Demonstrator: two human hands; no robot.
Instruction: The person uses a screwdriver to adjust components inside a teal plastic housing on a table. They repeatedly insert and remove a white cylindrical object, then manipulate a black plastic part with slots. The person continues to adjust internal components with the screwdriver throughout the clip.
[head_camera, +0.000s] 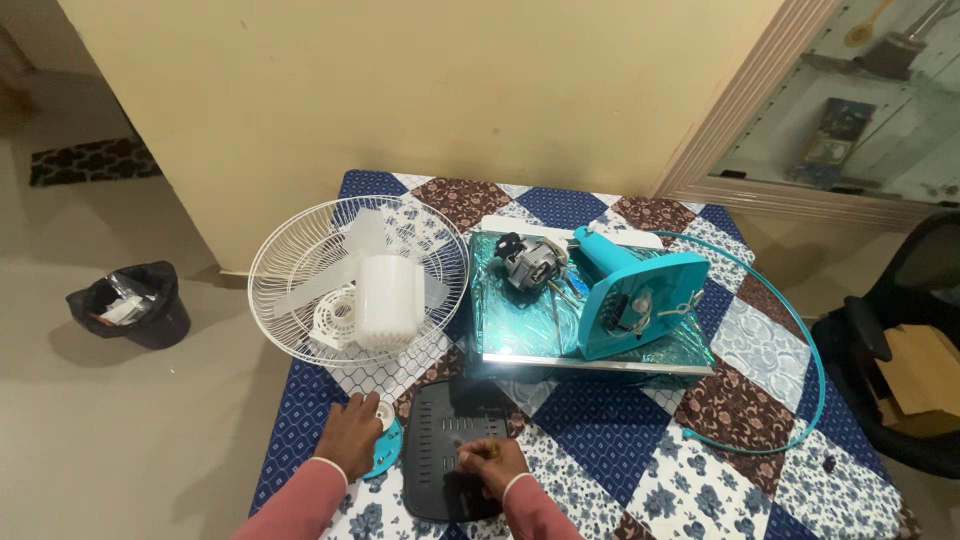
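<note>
with r hand (492, 460) on black cover (450, 462), l hand (352, 432) beside

Lower centre of the frame, we see a matt black plastic cover (452, 462). At left lies a white wire guard (300, 250) holding translucent plastic blades (385, 290). The teal plastic housing (640, 295) at centre sits on glossy foil (520, 330), over a printed patchwork cloth (620, 430).
</note>
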